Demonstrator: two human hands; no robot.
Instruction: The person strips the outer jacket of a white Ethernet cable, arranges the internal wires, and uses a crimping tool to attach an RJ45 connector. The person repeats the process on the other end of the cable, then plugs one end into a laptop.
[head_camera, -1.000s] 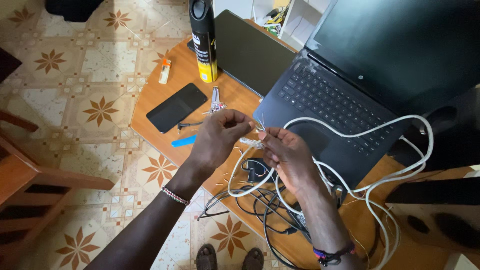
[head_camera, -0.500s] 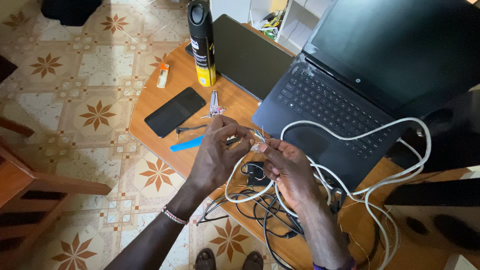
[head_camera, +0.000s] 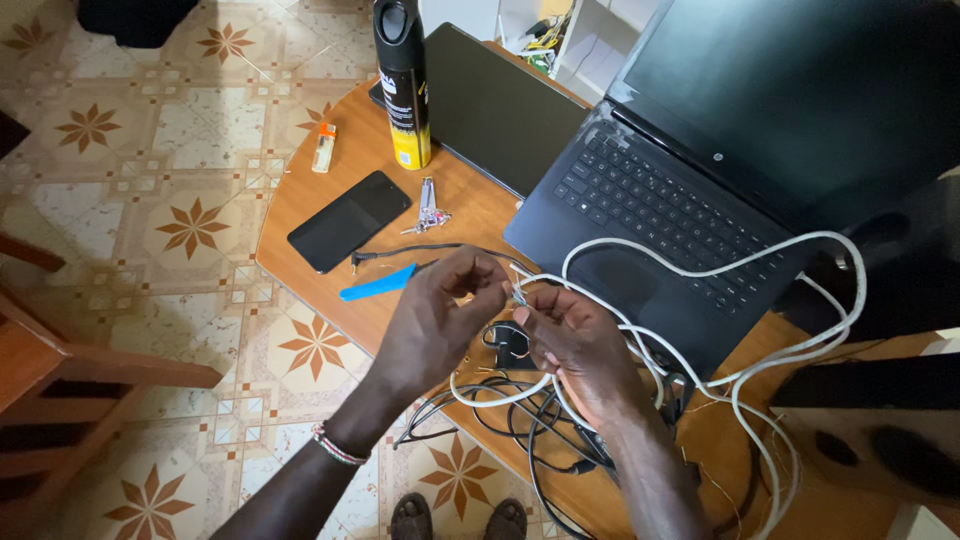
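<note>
My left hand (head_camera: 440, 315) and my right hand (head_camera: 572, 338) meet above the wooden table (head_camera: 330, 190), fingertips pinched together on the stripped end of a white cable (head_camera: 700, 270). The cable loops to the right over an open dark laptop (head_camera: 660, 215) and back toward the table's near edge. Thin loose wires stick out between my fingers. Below my hands lies a tangle of black cables (head_camera: 500, 410).
A black phone (head_camera: 348, 220), a blue flat tool (head_camera: 378, 283), a small metal clipper (head_camera: 428, 205), an orange lighter (head_camera: 323, 147) and a black-and-yellow spray can (head_camera: 403, 80) sit on the table. A dark closed device (head_camera: 495, 105) lies behind. A wooden chair (head_camera: 60, 360) stands left on the tiled floor.
Both hands have shifted slightly lower and to the right in view while staying pinched on the cable end. The camera has tilted a little.
</note>
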